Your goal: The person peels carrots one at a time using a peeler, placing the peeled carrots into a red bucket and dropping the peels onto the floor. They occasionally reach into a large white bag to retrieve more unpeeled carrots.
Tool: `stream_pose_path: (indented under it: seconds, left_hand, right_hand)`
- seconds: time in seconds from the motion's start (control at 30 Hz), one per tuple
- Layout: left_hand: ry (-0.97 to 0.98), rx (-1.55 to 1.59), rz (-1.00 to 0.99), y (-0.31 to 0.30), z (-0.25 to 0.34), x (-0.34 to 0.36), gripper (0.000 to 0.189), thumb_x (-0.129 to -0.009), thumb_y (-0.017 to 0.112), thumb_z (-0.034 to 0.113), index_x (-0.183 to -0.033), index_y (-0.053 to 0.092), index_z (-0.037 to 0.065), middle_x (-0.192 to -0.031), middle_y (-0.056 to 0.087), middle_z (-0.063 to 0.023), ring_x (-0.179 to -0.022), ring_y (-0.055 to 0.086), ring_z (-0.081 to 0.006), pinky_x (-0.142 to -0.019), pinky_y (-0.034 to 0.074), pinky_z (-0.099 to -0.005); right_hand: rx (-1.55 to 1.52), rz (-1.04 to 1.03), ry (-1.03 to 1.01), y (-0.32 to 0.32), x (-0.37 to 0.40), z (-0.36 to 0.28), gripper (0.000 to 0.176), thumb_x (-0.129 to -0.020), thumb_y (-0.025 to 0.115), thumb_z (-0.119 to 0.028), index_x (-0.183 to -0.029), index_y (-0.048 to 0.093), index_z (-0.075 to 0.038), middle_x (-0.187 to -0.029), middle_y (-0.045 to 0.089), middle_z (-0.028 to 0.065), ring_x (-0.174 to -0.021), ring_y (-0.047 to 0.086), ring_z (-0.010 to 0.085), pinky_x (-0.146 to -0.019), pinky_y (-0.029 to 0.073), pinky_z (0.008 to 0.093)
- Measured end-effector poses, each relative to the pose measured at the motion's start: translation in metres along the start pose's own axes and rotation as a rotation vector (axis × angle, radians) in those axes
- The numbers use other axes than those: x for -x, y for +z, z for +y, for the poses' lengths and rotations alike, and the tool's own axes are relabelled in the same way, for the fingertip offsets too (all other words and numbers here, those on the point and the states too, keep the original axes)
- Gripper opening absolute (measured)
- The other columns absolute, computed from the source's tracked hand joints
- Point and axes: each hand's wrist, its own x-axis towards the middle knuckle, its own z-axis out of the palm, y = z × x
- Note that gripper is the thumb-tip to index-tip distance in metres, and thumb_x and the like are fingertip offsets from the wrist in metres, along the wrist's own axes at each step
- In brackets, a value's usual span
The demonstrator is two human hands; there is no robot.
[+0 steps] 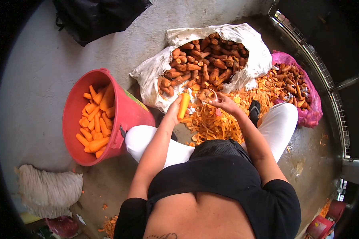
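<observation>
My left hand (173, 110) is closed around a peeled orange carrot (184, 106), held upright above the peelings. To its right, my right hand (226, 104) pinches a small peeler (218, 112), with a reddish part showing below the fingers and a thin pale part above; its blade is hard to make out. The hands are apart, and the right one does not touch the carrot. Below them spreads a heap of orange peelings (211, 129). Just beyond, an open white sack (259, 53) holds many unpeeled carrots (211, 63).
A red bucket (137, 107) of peeled carrots (95, 123) leans by my left knee. At right is a pink mesh sack (313, 109) with dark carrot pieces. A whitish bundle (50, 189) lies lower left, a black bag (97, 18) at top. Red containers (320, 227) stand lower right.
</observation>
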Motion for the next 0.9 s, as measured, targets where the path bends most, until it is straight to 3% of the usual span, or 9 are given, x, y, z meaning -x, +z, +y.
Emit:
stream_pose_path:
  seconds: [0.17, 0.2, 0.3, 0.33, 0.4, 0.63, 0.73, 0.83, 0.9]
  left_hand:
    - [-0.078, -0.096, -0.121, -0.005, -0.004, -0.001, 0.05, -0.094, 0.04, 0.055, -0.111, 0.053, 0.01, -0.082, 0.059, -0.007, -0.063, 0.057, -0.0143, -0.047, 0.045, -0.0259]
    - [0.016, -0.093, -0.109, 0.001, -0.007, 0.0, 0.051, -0.093, 0.04, 0.056, -0.111, 0.053, 0.01, -0.083, 0.059, -0.0068, -0.065, 0.057, -0.015, -0.05, 0.046, -0.0265]
    - [0.226, 0.014, -0.117, 0.025, -0.012, 0.005, 0.057, -0.091, 0.041, 0.061, -0.112, 0.052, 0.009, -0.086, 0.059, -0.0067, -0.074, 0.058, -0.0175, -0.061, 0.049, -0.0294]
    - [0.246, 0.118, -0.153, 0.029, -0.011, 0.005, 0.059, -0.09, 0.042, 0.062, -0.113, 0.052, 0.009, -0.087, 0.059, -0.0069, -0.078, 0.058, -0.0186, -0.066, 0.05, -0.0312]
    - [0.245, 0.354, -0.22, 0.033, -0.006, 0.013, 0.06, -0.089, 0.043, 0.062, -0.114, 0.051, 0.008, -0.098, 0.057, -0.0082, -0.09, 0.056, -0.0228, -0.084, 0.046, -0.0386]
    - [0.339, 0.741, -0.154, 0.036, -0.011, 0.007, 0.051, -0.088, 0.047, 0.058, -0.116, 0.056, 0.016, -0.106, 0.053, -0.0073, -0.107, 0.051, -0.0266, -0.098, 0.037, -0.0501]
    - [0.296, 0.78, -0.191, 0.043, -0.005, 0.016, 0.043, -0.088, 0.051, 0.052, -0.114, 0.057, 0.018, -0.102, 0.054, -0.0069, -0.112, 0.051, -0.0276, -0.099, 0.035, -0.0543]
    - [0.193, 0.733, -0.258, 0.036, -0.005, 0.016, 0.041, -0.087, 0.055, 0.036, -0.115, 0.055, 0.006, -0.116, 0.056, -0.0131, -0.111, 0.053, -0.0303, -0.099, 0.038, -0.0485]
    - [0.166, 0.67, -0.291, 0.036, -0.01, 0.016, 0.041, -0.086, 0.056, 0.028, -0.117, 0.053, 0.001, -0.121, 0.056, -0.0153, -0.112, 0.053, -0.031, -0.1, 0.04, -0.0453]
  right_hand:
    - [0.126, 0.0, 0.094, -0.005, 0.008, -0.063, 0.07, -0.089, 0.046, -0.062, -0.121, 0.053, 0.0, -0.088, 0.068, 0.0118, -0.086, 0.064, 0.024, -0.079, 0.048, 0.0372]
    - [-0.047, 0.018, 0.038, 0.002, -0.005, -0.036, 0.069, -0.089, 0.046, -0.062, -0.119, 0.054, -0.001, -0.07, 0.061, 0.004, -0.06, 0.059, 0.0168, -0.057, 0.048, 0.0319]
    - [-0.474, -0.07, 0.139, 0.008, 0.016, -0.056, 0.064, -0.089, 0.046, -0.062, -0.113, 0.056, -0.003, -0.061, 0.049, -0.0014, -0.042, 0.045, 0.0077, -0.038, 0.037, 0.0224]
    - [-0.541, -0.005, 0.198, 0.018, 0.022, -0.067, 0.06, -0.089, 0.046, -0.062, -0.105, 0.057, -0.005, -0.059, 0.044, -0.0043, -0.035, 0.034, 0.0027, -0.03, 0.024, 0.0178]
    - [-0.572, -0.102, 0.248, 0.021, 0.031, -0.083, 0.059, -0.089, 0.047, -0.062, -0.102, 0.057, -0.005, -0.061, 0.046, -0.0031, -0.039, 0.038, 0.004, -0.035, 0.029, 0.0184]
    - [-0.686, -0.083, 0.007, 0.042, 0.04, -0.112, 0.038, -0.081, 0.074, -0.024, -0.108, 0.058, -0.001, -0.095, 0.062, 0.0041, -0.091, 0.057, 0.0103, -0.08, 0.046, 0.0262]
    - [-0.586, 0.015, -0.211, 0.045, 0.027, -0.095, 0.044, -0.074, 0.077, -0.011, -0.111, 0.056, 0.001, -0.098, 0.063, 0.0044, -0.092, 0.058, 0.0124, -0.084, 0.046, 0.0272]
    - [-0.418, -0.053, -0.191, 0.032, 0.021, -0.093, 0.044, -0.072, 0.075, -0.007, -0.111, 0.056, 0.002, -0.098, 0.063, 0.0041, -0.09, 0.058, 0.0113, -0.082, 0.047, 0.0266]
    - [-0.161, 0.025, -0.227, 0.028, 0.018, -0.093, 0.042, -0.072, 0.072, -0.017, -0.11, 0.058, -0.004, -0.093, 0.065, 0.0105, -0.085, 0.062, 0.021, -0.076, 0.049, 0.0326]
